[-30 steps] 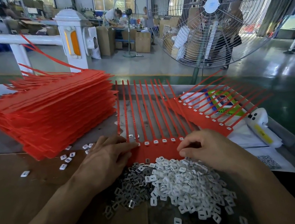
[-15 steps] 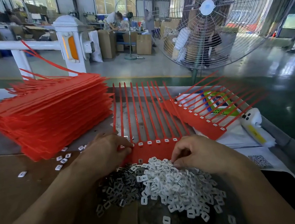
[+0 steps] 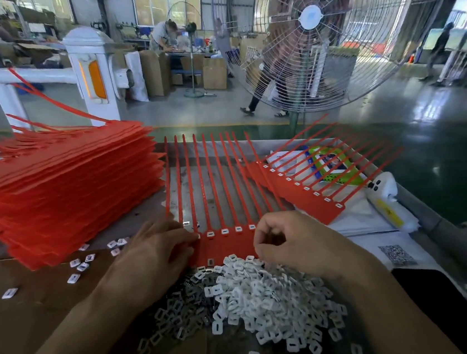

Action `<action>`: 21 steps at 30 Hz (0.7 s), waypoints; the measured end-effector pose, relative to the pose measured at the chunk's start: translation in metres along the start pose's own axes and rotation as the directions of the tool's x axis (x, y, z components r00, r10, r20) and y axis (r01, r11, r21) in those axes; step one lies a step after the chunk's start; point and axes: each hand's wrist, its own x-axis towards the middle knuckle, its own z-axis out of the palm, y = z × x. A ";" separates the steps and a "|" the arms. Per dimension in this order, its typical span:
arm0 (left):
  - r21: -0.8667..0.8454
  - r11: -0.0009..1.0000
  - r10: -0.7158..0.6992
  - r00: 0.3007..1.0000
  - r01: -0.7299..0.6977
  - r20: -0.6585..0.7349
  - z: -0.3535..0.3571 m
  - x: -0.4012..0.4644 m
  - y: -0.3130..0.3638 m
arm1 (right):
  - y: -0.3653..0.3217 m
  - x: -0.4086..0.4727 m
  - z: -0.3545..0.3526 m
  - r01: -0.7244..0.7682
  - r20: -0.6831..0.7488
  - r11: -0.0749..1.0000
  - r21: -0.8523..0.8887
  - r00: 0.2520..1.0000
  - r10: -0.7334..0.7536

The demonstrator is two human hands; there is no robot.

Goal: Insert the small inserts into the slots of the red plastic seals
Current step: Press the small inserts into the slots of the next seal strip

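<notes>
1. Inserts (image 3: 251, 297) lie heaped nearest the person, a loose white pile spreading from under both wrists, its far edge touching the near edge of the red seal strip (image 3: 228, 245).
2. Just beyond the pile, the right hand (image 3: 295, 245) hovers with fingers curled in toward the thumb; whether an insert is pinched there I cannot tell.
3. Opposite it, the left hand (image 3: 154, 258) rests flat, fingers fairly straight, pressing the strip's left end.
4. Slots (image 3: 238, 229) run left to right in a row just beyond and left of the right fingertips, so that hand is nearer.
5. Farther off, tails stretch away; a stack of red seals (image 3: 63, 199) sits far left.
</notes>
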 end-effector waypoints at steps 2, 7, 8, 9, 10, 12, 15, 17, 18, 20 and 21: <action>0.006 1.000 0.009 1.000 -0.009 0.000 0.000 0.000 0.000 | -0.001 0.001 0.003 0.006 0.025 1.000 0.008 1.000 -0.006; 0.020 1.000 0.016 1.000 -0.016 0.007 0.001 0.000 -0.001 | 0.002 0.005 0.007 -0.003 0.014 1.000 0.022 1.000 0.002; 0.020 1.000 0.015 1.000 -0.015 0.015 0.000 0.000 -0.001 | 0.002 0.005 0.007 0.000 0.000 0.999 0.033 1.000 0.000; 0.019 1.000 0.013 1.000 -0.014 0.020 0.001 -0.001 -0.002 | 0.002 0.005 0.008 0.011 -0.024 0.999 0.042 1.000 -0.010; 0.019 1.000 0.013 1.000 -0.014 0.019 0.001 -0.001 -0.002 | 0.001 0.005 0.009 0.026 -0.060 0.999 0.047 0.998 -0.023; 0.019 1.000 0.014 1.000 -0.014 0.017 0.002 -0.001 -0.003 | 0.002 0.006 0.009 0.045 -0.157 0.997 0.064 0.987 -0.035; 0.023 1.000 0.010 1.000 -0.011 0.024 0.003 -0.001 -0.004 | 0.006 0.009 0.007 0.035 -0.288 0.991 0.130 0.958 0.004; 0.022 1.000 0.014 1.000 -0.014 0.018 0.004 0.000 -0.004 | 0.010 0.010 0.007 0.013 -0.364 0.988 0.156 0.931 0.045; 0.022 1.000 0.014 1.000 -0.014 0.018 0.004 0.000 -0.004 | 0.012 0.010 0.007 0.004 -0.390 0.986 0.165 0.919 0.061; 0.020 1.000 0.010 1.000 -0.010 0.022 0.004 -0.001 -0.005 | 0.015 0.011 0.007 -0.016 -0.430 0.983 0.180 0.898 0.093; 0.020 1.000 0.009 1.000 -0.010 0.022 0.004 -0.001 -0.005 | 0.016 0.012 0.007 -0.028 -0.450 0.982 0.188 0.886 0.111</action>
